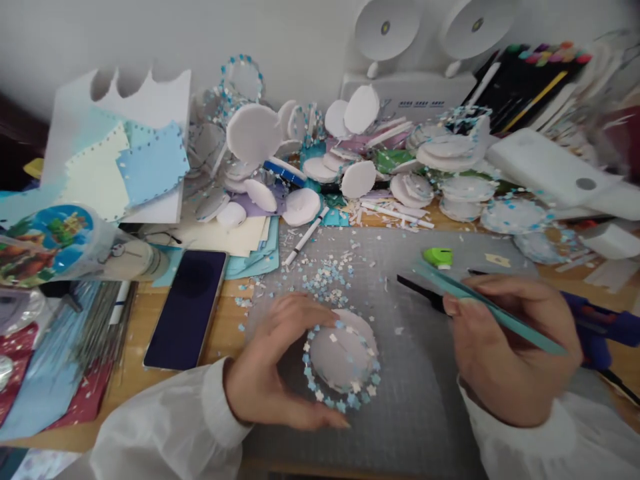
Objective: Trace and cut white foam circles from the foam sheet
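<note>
My left hand (280, 360) curves around the left side of a round white piece (343, 353) edged with small blue and white stars. Its fingers meet the piece's top edge, while the thumb stretches along the bottom; the hand is slightly blurred. On the right, my right hand (515, 347) pinches slim teal tweezers (505, 317), their tip pointing up and left. Under them a black stick-like thing (423, 292) shows, partly hidden by the hand. Loose blue and white paper stars (327, 283) lie scattered on the grey mat (415, 413) just beyond the round piece.
A phone (187, 310) lies left of the mat, near wire stems (103, 327) and a tub (55, 240). White discs and star-trimmed rings (517, 215) pile up along the back. A purple-blue glue gun (600, 327) sits behind my right hand; a small green object (439, 257) is nearby.
</note>
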Demonstrator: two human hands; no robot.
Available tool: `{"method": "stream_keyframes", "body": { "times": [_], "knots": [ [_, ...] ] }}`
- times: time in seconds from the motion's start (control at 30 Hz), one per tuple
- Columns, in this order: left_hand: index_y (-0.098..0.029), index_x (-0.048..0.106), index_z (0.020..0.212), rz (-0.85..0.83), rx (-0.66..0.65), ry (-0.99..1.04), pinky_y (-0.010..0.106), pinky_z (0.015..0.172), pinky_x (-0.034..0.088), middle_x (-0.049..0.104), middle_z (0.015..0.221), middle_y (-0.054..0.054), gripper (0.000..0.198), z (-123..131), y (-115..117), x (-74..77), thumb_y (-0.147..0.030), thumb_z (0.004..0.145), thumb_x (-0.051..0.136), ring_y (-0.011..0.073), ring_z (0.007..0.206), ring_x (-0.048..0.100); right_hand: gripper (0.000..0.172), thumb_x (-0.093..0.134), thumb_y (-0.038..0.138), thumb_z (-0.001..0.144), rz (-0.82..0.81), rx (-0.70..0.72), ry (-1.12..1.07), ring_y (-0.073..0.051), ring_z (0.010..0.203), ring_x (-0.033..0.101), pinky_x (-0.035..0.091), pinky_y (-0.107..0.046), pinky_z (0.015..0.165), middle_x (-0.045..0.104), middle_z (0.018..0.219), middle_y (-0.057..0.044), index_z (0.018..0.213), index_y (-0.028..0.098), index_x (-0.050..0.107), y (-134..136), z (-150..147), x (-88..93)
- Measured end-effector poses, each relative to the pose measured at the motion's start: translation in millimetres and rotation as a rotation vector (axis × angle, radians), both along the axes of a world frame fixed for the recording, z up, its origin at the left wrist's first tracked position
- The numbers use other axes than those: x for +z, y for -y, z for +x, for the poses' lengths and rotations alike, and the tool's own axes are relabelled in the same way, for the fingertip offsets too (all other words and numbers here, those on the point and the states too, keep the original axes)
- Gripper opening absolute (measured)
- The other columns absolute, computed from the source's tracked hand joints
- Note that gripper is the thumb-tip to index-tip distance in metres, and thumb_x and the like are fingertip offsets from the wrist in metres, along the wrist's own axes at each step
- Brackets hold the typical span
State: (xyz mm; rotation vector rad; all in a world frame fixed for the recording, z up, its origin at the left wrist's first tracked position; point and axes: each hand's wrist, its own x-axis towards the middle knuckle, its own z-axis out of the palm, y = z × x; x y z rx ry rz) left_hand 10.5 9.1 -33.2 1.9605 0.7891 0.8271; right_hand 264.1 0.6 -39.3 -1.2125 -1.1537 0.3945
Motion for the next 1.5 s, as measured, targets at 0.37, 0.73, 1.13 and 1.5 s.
{"method": "stream_keyframes", "body": {
  "times": [0.37,0.73,1.13,1.5],
  "knots": [
    [-0.027,0.052,0.122,-0.057,-0.074,0.151,0.044,0.096,0.04,0.066,0.107,0.008,0.075,0.3,5.4,5.3,-0.042,0.056,0.085,0.0269,0.099,0.061,0.018,0.067,0.008,0.077,-0.044,0.274,0.311,-0.019,0.078,0.068,0.056,-0.032,0.066,0.069,0.084,-0.003,0.085,0.022,0.061,-6.2,-6.0,8.4],
    [-0.027,0.048,0.128,-0.055,-0.174,0.062,0.042,0.092,0.044,0.066,0.107,0.009,0.083,4.8,1.7,-1.2,-0.04,0.056,0.086,0.0267,0.097,0.062,0.011,0.063,0.01,0.081,-0.099,0.428,0.449,-0.016,0.072,0.068,0.056,-0.027,0.064,0.069,0.078,-0.003,0.083,0.021,0.061,-4.5,-15.5,-3.1],
    [-0.026,0.049,0.128,-0.119,-0.136,0.054,0.046,0.097,0.04,0.064,0.11,0.011,0.089,1.8,2.5,-1.0,-0.059,0.052,0.081,0.0303,0.101,0.059,0.011,0.06,0.011,0.082,-0.085,0.472,0.477,-0.015,0.07,0.065,0.055,-0.027,0.062,0.067,0.077,-0.001,0.084,0.022,0.059,-7.6,-16.3,-9.4],
    [-0.022,0.058,0.109,-0.179,0.206,0.01,0.025,0.088,0.044,0.064,0.103,0.003,0.019,-0.3,5.7,-3.3,-0.022,0.095,0.046,0.0144,0.1,0.059,0.015,0.066,0.009,0.079,-0.193,0.392,0.207,-0.013,0.076,0.067,0.054,-0.021,0.066,0.064,0.078,-0.001,0.078,0.021,0.057,0.5,-14.5,0.4]
  ]
}}
